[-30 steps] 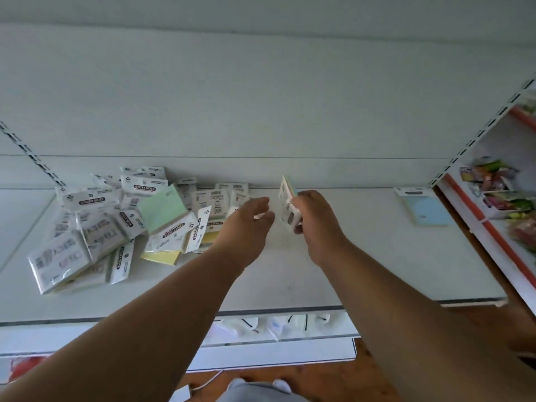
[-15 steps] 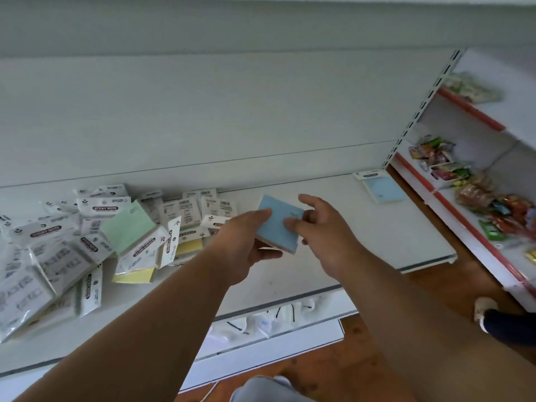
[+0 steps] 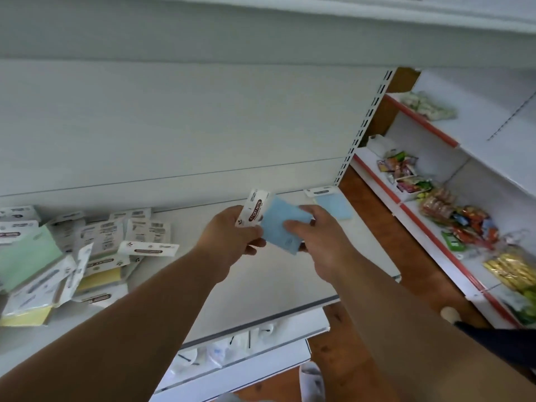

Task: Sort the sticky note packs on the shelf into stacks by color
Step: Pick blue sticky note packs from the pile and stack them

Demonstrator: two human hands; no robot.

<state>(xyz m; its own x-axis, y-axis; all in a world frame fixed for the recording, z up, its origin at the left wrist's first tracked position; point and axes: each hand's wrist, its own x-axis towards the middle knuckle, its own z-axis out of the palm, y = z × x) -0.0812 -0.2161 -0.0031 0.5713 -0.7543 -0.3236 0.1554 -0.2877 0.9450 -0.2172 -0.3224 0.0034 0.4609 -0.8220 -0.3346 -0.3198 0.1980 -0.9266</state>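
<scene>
A blue sticky note pack (image 3: 280,227) with a white header card is held above the white shelf (image 3: 269,282), between both hands. My left hand (image 3: 232,237) grips its header end. My right hand (image 3: 319,236) pinches its right side, thumb on the blue face. Another blue pack (image 3: 332,204) lies flat at the shelf's far right corner. A jumbled pile of packs (image 3: 95,248) covers the shelf's left part, with green (image 3: 26,256) and yellow (image 3: 98,278) ones showing among white header cards.
A neighbouring shelf unit (image 3: 452,216) with red edges and colourful snack packets stands to the right. Wooden floor (image 3: 374,224) shows between the units. A lower shelf (image 3: 232,352) holds white items. A dark sleeve (image 3: 493,343) is at the right edge.
The blue pack has been turned so its white header card stands up in my left hand. Both hands have carried it rightward, nearer the blue pack in the corner. The view swung right.
</scene>
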